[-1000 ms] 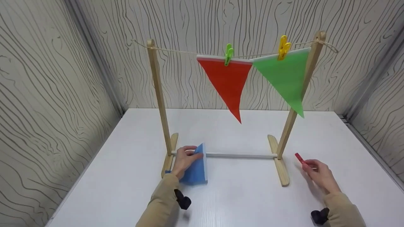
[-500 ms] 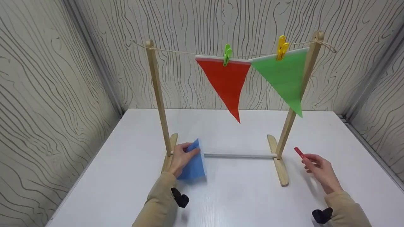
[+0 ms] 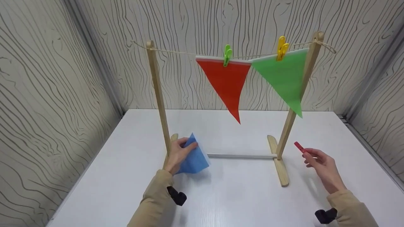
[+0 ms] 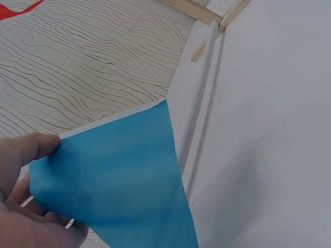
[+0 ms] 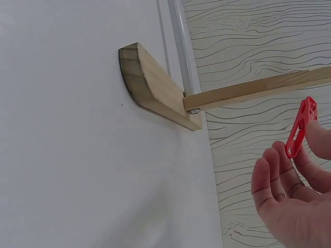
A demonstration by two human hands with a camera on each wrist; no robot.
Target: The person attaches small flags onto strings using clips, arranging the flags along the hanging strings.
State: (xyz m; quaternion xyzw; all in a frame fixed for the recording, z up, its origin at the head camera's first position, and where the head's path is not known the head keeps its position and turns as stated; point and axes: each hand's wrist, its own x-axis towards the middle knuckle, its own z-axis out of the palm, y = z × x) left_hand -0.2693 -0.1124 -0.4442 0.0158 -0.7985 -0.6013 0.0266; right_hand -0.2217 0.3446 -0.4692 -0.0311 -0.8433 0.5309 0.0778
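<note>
A blue pennant [image 3: 195,159] with a white edge is pinched near one corner by my left hand [image 3: 180,154], in front of the left post's foot; the left wrist view shows the blue cloth [image 4: 124,175] spread out from thumb and fingers. My right hand [image 3: 323,167], right of the stand, holds a red clothespin [image 5: 300,129] between thumb and fingers. A red pennant [image 3: 225,85] hangs from the string [image 3: 176,52] under a green clothespin [image 3: 227,56]. Beside it a green pennant [image 3: 284,78] hangs under a yellow clothespin [image 3: 282,49].
The string runs between a left wooden post [image 3: 158,94] and a right wooden post [image 3: 290,116]. A white rod [image 3: 241,155] joins their bases low over the white table [image 3: 240,195]. Patterned walls [image 3: 202,25] enclose the back and sides.
My left hand has lifted the blue pennant up and slightly away from me, and its white edge now slants. The right hand has risen a little with the red clothespin.
</note>
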